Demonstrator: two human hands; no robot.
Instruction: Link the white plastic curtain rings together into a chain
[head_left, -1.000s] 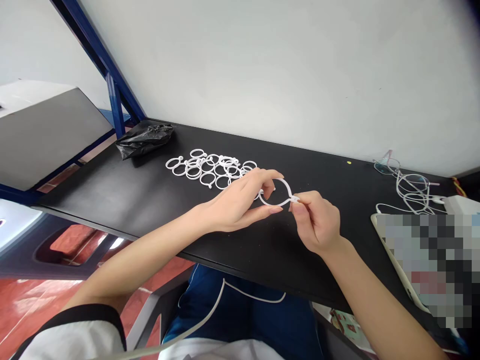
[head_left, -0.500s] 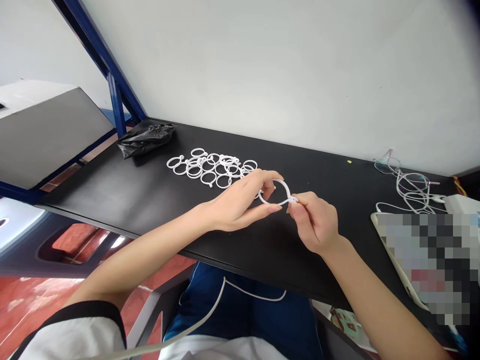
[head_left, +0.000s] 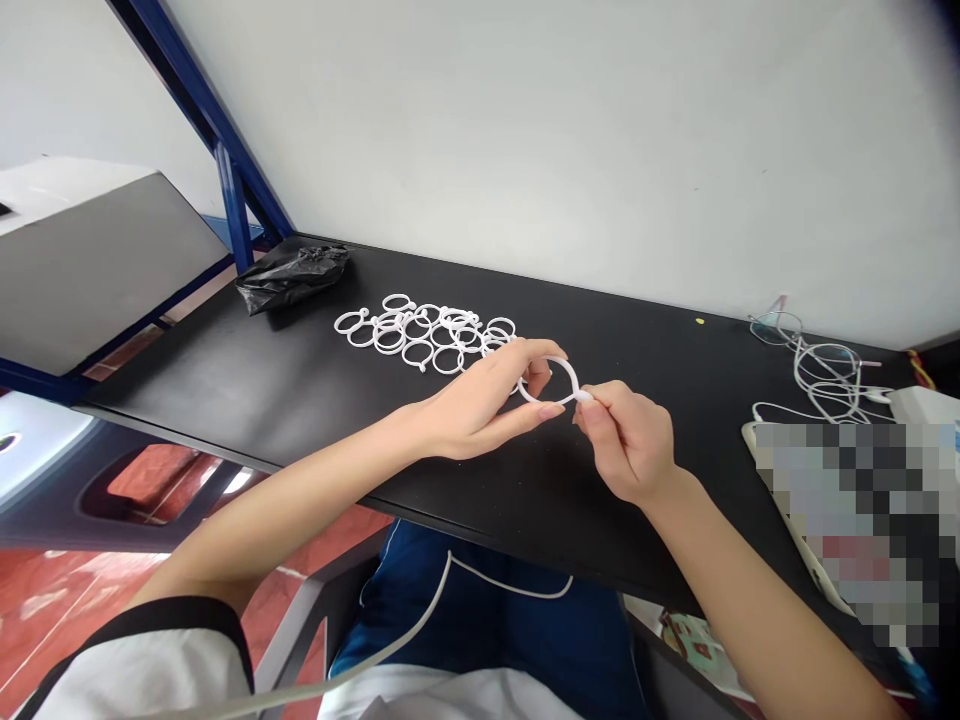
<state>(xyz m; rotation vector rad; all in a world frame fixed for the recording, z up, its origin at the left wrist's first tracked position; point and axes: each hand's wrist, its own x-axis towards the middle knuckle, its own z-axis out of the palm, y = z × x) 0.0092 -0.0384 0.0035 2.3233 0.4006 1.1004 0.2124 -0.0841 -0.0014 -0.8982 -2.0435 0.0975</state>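
Ring (head_left: 575, 376) hovers above the tabletop (head_left: 210, 390), left hand (head_left: 487, 400) curled around its loop, right hand (head_left: 631, 437) pinching its right edge; pulling too hard there could snap it or slip it loose.

left hand (head_left: 491, 402) curled, right hand (head_left: 631, 440) seemingly pinched

We hold a white ring (head_left: 576, 376) above the black table (head_left: 225, 390), our left hand (head_left: 491, 400) curled about its left side, our right hand (head_left: 634, 440) pinching its right end. Farther left, loose rings (head_left: 405, 325) lie clustered; a black plastic bag (head_left: 292, 280) sits far left, tangled white cable (head_left: 817, 392) far right.
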